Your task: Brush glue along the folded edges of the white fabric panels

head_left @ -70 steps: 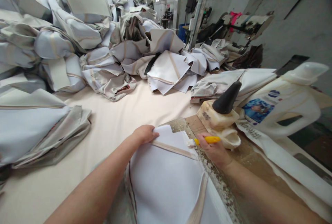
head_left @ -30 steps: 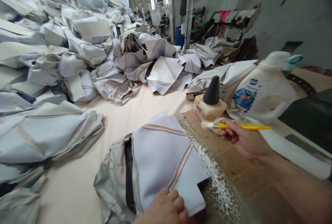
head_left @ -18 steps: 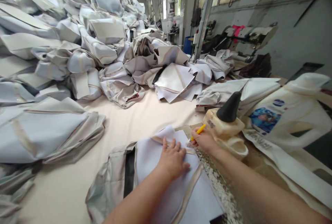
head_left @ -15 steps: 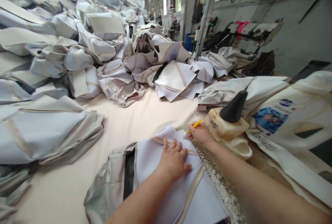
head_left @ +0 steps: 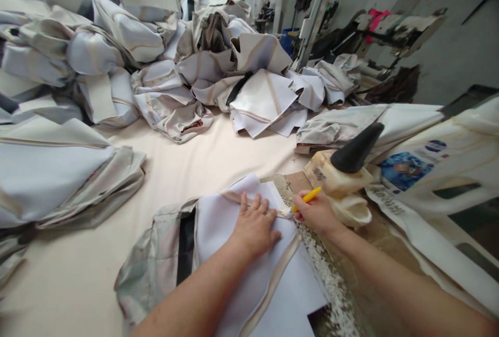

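Bundles (head_left: 183,72) crowded the far bench (head_left: 167,170). In the head view, the panel (head_left: 218,228) lay near centre under the left hand (head_left: 255,225), fingers spread wide; the right hand (head_left: 317,214) pinched the brush (head_left: 307,199). Straying past the panel's right edge risked dragging crumbs (head_left: 326,264) onto it. Against half a second earlier, the brush sat nearer, at the end of the tape (head_left: 233,196).

The left forearm (head_left: 195,287) is bare and smooth in outline, narrow at the wrist and broader toward the lower edge of view. The left grip (head_left: 254,228), bare too, has a broad back, blunt-tipped fingers (head_left: 255,204) and a stout thumb (head_left: 275,235). The right forearm (head_left: 397,280), likewise bare, tapers to its wrist from a thicker, slightly blurred end. The right grip (head_left: 318,213) is uncovered and partly hidden; nail details are too small to tell.
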`<state>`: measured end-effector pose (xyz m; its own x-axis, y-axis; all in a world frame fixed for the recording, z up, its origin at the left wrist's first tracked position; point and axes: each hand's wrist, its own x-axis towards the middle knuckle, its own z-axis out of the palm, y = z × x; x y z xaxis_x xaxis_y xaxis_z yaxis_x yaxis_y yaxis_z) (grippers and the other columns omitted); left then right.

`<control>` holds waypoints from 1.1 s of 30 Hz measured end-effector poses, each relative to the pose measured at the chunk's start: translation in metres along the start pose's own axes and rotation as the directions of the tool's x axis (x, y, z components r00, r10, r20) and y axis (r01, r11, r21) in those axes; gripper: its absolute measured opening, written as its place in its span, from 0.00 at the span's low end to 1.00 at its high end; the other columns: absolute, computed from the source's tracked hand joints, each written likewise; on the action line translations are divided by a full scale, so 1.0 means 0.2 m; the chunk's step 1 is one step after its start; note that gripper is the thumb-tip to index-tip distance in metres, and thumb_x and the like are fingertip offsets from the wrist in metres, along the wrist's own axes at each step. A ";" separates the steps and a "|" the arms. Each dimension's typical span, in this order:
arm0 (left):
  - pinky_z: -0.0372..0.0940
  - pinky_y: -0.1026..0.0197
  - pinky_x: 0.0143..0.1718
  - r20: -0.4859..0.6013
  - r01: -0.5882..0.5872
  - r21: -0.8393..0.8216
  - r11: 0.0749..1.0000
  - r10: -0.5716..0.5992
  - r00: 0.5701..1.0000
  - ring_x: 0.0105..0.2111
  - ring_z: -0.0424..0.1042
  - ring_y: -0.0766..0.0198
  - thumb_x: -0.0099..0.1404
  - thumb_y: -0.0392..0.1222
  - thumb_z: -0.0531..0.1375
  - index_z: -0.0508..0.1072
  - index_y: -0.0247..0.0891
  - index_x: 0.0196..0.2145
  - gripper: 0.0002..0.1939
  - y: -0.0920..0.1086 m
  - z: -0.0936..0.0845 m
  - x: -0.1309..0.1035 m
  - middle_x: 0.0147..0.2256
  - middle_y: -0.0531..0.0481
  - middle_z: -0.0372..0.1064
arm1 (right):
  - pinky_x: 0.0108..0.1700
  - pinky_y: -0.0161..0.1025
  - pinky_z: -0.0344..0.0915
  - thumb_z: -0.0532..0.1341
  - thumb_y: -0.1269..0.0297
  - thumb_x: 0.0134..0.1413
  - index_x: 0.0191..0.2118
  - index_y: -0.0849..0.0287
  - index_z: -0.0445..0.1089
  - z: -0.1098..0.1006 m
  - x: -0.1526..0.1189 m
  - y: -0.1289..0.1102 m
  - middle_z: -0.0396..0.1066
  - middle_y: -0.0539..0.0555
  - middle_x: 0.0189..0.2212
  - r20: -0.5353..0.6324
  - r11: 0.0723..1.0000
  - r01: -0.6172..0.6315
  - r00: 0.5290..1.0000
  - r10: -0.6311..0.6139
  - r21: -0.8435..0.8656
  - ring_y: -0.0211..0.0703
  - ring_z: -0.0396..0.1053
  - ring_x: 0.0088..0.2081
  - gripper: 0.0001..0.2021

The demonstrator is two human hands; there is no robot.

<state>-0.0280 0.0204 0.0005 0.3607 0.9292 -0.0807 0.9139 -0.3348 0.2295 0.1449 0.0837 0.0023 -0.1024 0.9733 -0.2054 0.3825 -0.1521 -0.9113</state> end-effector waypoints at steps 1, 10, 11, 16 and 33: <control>0.26 0.34 0.58 -0.009 -0.001 0.001 1.000 0.001 1.000 0.60 0.46 0.49 0.60 0.60 0.52 0.63 0.45 0.52 0.26 0.00 0.01 0.00 0.57 0.46 0.56 | 0.17 0.30 0.60 0.57 0.57 0.46 0.20 0.58 0.61 -0.02 -0.03 0.00 0.63 0.47 0.13 0.005 1.000 0.001 1.000 -0.001 -0.001 0.38 0.64 0.16 0.12; 0.24 0.35 0.58 -0.058 -0.015 0.023 1.000 0.017 0.998 0.59 0.48 0.51 0.60 0.59 0.52 0.64 0.46 0.51 0.25 -0.01 0.03 0.00 0.56 0.46 0.58 | 0.30 0.35 0.63 0.54 0.52 0.54 0.27 0.58 0.65 -0.09 -0.11 0.09 0.65 0.49 0.23 -0.012 0.966 0.245 0.969 -0.247 -0.079 0.41 0.65 0.26 0.14; 0.24 0.35 0.57 -0.058 -0.015 0.023 1.000 0.017 0.998 0.59 0.47 0.51 0.60 0.59 0.52 0.64 0.46 0.51 0.25 -0.01 0.03 0.00 0.56 0.47 0.58 | 0.30 0.35 0.63 0.54 0.53 0.55 0.27 0.58 0.65 -0.10 -0.11 0.11 0.65 0.49 0.23 -0.002 0.963 0.252 0.967 -0.253 -0.093 0.41 0.65 0.27 0.14; 0.24 0.35 0.57 -0.055 -0.010 0.013 1.000 0.010 0.998 0.60 0.47 0.50 0.60 0.57 0.52 0.63 0.46 0.52 0.24 0.00 0.03 0.00 0.56 0.47 0.57 | 0.31 0.36 0.61 0.52 0.53 0.56 0.26 0.57 0.64 -0.12 -0.13 0.12 0.63 0.49 0.22 0.025 0.950 0.271 0.963 -0.270 -0.157 0.42 0.64 0.27 0.15; 0.20 0.36 0.57 -0.029 0.002 0.013 1.000 -0.001 1.000 0.60 0.44 0.49 0.59 0.56 0.54 0.64 0.45 0.52 0.25 0.02 0.01 0.00 0.57 0.47 0.56 | 0.32 0.37 0.59 0.50 0.54 0.56 0.24 0.56 0.62 -0.14 -0.30 0.08 0.63 0.50 0.21 0.109 0.911 0.302 0.953 -0.283 -0.279 0.42 0.63 0.26 0.16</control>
<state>-0.0246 0.0183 -0.0007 0.3538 0.9339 -0.0526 0.9169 -0.3352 0.2165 0.1825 0.0275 0.0106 -0.3054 0.9519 0.0231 0.5743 0.2035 -0.7929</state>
